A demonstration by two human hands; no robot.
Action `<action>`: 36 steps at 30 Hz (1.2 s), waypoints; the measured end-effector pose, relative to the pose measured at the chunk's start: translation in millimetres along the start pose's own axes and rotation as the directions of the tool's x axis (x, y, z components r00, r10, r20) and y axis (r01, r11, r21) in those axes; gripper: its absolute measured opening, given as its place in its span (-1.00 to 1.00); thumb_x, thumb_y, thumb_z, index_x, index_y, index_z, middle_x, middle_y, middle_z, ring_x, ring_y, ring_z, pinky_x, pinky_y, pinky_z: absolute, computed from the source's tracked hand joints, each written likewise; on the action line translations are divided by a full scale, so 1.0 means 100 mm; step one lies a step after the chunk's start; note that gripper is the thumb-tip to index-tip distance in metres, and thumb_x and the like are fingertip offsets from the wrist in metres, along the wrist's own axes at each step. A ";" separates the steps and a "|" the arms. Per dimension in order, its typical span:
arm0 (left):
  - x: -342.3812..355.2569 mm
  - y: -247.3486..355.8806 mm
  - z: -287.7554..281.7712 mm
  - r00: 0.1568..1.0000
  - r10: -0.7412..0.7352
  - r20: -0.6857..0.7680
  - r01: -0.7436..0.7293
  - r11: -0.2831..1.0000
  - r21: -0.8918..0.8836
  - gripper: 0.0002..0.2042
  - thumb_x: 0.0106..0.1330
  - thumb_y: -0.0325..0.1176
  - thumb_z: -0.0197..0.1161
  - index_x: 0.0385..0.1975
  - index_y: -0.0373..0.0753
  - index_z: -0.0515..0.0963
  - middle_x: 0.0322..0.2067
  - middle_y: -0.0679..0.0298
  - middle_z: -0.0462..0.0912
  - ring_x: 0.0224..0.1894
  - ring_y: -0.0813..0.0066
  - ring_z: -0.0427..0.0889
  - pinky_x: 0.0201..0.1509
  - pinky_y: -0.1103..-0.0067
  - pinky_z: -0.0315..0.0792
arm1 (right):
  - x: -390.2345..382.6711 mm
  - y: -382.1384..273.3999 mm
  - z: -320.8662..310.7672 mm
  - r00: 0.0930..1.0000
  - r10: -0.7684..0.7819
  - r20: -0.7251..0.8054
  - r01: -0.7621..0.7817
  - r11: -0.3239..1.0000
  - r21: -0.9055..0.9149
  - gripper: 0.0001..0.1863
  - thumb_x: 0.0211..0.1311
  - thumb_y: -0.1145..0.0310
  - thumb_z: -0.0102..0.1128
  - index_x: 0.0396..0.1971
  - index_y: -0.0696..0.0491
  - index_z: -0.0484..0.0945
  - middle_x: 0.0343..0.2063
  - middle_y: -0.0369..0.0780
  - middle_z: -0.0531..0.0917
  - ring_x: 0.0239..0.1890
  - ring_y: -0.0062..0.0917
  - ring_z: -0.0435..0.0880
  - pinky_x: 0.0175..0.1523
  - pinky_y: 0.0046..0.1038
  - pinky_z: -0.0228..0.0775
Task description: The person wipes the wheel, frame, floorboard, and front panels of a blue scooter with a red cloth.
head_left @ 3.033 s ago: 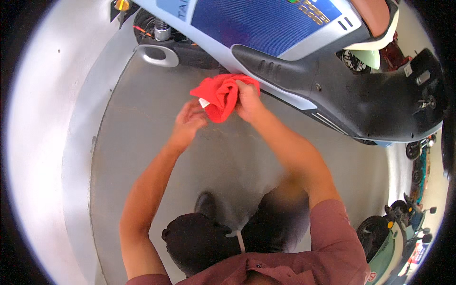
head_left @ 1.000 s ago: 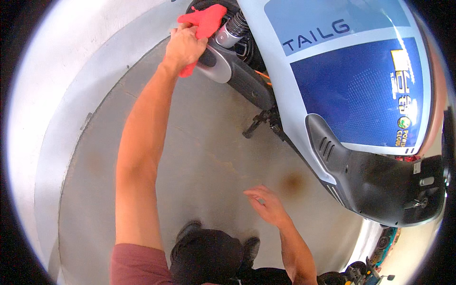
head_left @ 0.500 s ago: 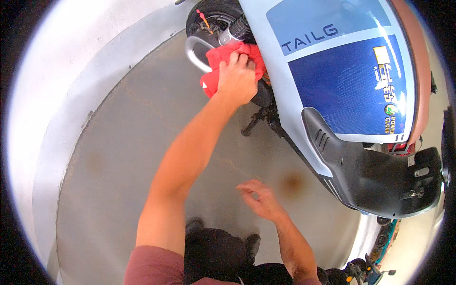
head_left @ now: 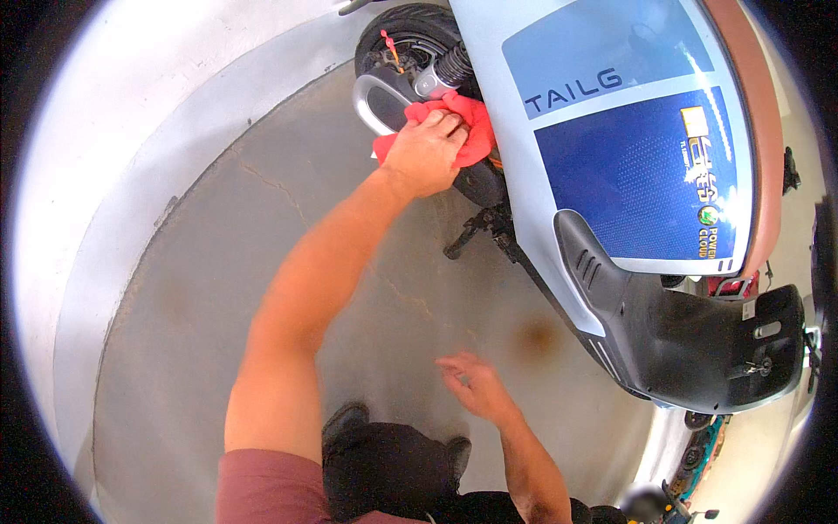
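Note:
A red cloth [head_left: 471, 144] lies bunched under my left hand [head_left: 428, 155], whose fingers press and curl into it. It rests against the lower rear part of a light blue scooter [head_left: 532, 192], just below the silver-and-black shock absorber [head_left: 441, 74]. Beside the cloth curves a silver guard [head_left: 371, 109], with the rear wheel [head_left: 406, 22] behind it. My right hand [head_left: 478, 389] hangs above the floor, holding nothing, its thumb and fingers apart. The part of the scooter beneath the cloth is hidden.
The scooter's stand [head_left: 467, 236] juts out below its body. A black footboard and front shield [head_left: 716, 349] reach to the right. At the left a white wall [head_left: 113, 157] curves round the grey floor [head_left: 209, 332]. Other vehicles show at the lower right.
My left hand and the cloth sit a little lower on the scooter, and more of the silver guard shows. My right hand is slightly lower and still free. The whole view has shifted a little.

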State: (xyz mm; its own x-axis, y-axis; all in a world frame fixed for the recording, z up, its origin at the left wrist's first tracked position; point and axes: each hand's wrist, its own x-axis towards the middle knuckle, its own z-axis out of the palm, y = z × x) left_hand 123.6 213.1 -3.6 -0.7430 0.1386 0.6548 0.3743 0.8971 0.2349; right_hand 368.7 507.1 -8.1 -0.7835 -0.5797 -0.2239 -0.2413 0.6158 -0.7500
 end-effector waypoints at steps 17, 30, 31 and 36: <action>0.06 -0.32 -0.11 0.992 0.113 0.061 -0.114 0.993 0.027 -0.63 0.13 -0.37 0.30 -0.01 -0.23 0.62 0.09 0.25 0.61 0.22 0.24 0.49 0.21 0.28 0.51 | -0.02 0.05 0.01 0.997 -0.030 0.074 0.038 0.994 -0.099 -0.70 0.32 0.42 0.26 0.03 0.04 0.67 -0.19 -0.10 0.69 -0.14 -0.18 0.69 -0.01 -0.24 0.59; 0.33 -0.83 -0.38 0.730 -0.609 -0.311 0.394 0.746 -0.537 -0.37 0.23 -0.30 0.28 0.35 -0.25 0.37 0.31 -0.15 0.46 0.36 -0.16 0.42 0.44 0.16 0.33 | 0.05 0.03 0.06 0.994 0.029 0.108 -0.019 0.995 -0.096 -0.66 0.30 0.47 0.26 0.07 0.00 0.68 -0.19 -0.15 0.70 -0.18 -0.35 0.69 -0.02 -0.36 0.58; 0.50 -0.75 -0.41 0.754 -0.588 -0.294 0.404 0.767 -0.498 -0.32 0.23 -0.30 0.27 0.41 -0.23 0.31 0.33 -0.14 0.43 0.38 -0.16 0.39 0.44 0.15 0.33 | 0.12 -0.07 0.07 0.994 0.013 0.106 -0.001 0.994 -0.111 -0.66 0.30 0.50 0.25 0.06 0.01 0.69 -0.22 -0.17 0.70 -0.17 -0.42 0.68 -0.03 -0.43 0.57; 0.79 -0.27 -0.39 0.855 -0.499 -0.141 0.430 0.834 -0.345 -0.33 0.19 -0.35 0.30 0.37 -0.21 0.33 0.26 -0.03 0.48 0.22 -0.23 0.46 0.29 0.12 0.47 | 0.17 -0.08 0.11 0.996 -0.023 0.091 0.027 0.999 -0.041 -0.67 0.30 0.50 0.25 0.06 0.00 0.69 -0.18 -0.20 0.71 -0.14 -0.43 0.68 0.00 -0.42 0.58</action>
State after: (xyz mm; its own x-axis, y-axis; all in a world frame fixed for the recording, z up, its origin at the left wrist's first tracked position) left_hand 76.5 183.8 69.4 -0.7436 -0.3885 0.5442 0.1843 0.6633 0.7253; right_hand 363.4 486.4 -13.0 -0.7224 -0.6397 -0.2623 -0.2853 0.6214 -0.7297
